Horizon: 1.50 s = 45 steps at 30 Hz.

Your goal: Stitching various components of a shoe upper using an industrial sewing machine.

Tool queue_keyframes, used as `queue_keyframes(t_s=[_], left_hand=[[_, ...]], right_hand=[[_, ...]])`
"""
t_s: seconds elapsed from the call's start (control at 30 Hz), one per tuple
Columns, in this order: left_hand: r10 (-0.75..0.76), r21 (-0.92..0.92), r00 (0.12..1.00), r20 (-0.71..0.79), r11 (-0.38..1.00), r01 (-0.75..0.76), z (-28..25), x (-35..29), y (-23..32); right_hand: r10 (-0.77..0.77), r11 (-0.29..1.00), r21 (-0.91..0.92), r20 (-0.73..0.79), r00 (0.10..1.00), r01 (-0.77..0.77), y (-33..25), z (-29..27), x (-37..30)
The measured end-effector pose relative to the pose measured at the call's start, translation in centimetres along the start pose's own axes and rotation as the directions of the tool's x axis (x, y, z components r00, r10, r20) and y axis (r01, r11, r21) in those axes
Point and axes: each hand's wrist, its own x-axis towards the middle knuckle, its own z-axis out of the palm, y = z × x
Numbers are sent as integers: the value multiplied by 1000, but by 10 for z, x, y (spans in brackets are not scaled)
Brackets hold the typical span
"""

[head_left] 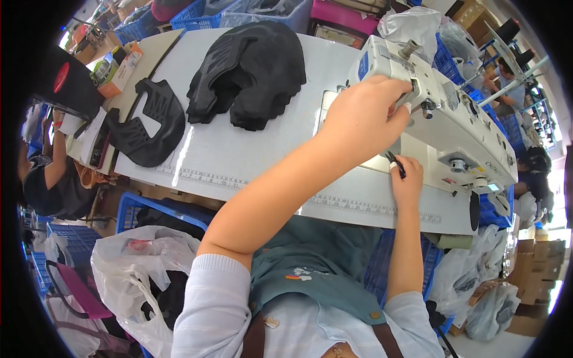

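My left hand (370, 116) reaches across to the head of a white sewing machine (439, 113). Its index finger bends against the machine's front end and the thumb lies close below. The fingers are closed; whatever they pinch is hidden or too small to see. Lower down, beside the machine bed, my right hand (409, 177) is closed around small black thread snips (396, 165), tips pointing away from me. Left of the machine, a stack of black moulded fabric pieces (268, 65) rests on the white table (239, 158). A single black curved piece (156, 134) lies farther left.
A ruler strip (352, 201) runs along the table's near edge. Blue crates (128, 209) and white plastic bags (131, 262) crowd the near left. A black thread cone (67, 83) stands at the far left, near another person (57, 185). Clear bags (492, 310) sit on the right.
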Motion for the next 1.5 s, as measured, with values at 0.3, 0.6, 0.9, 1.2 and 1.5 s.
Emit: queue_keyframes(t_s=[0.3, 0.6, 0.9, 1.2, 1.5], left_hand=[[-32, -187, 999, -19, 982, 28, 15, -5, -3], [-11, -253, 1000, 7, 968, 13, 12, -10, -16], [39, -192, 999, -27, 980, -43, 18, -6, -14], [126, -33, 992, -13, 992, -126, 10, -16, -26], [109, 2, 981, -162, 994, -110, 15, -7, -17]], right_hand=[[-17, 1000, -1, -23, 1000, 17, 1, 0, -1], [-22, 1000, 5, -19, 1000, 22, -3, -2, -1], [-15, 1000, 19, -17, 1000, 16, -2, -1, -1], [-28, 1000, 10, -30, 999, 28, 1, 0, -1], [9, 1000, 25, 0, 1000, -9, -2, -2, 0]])
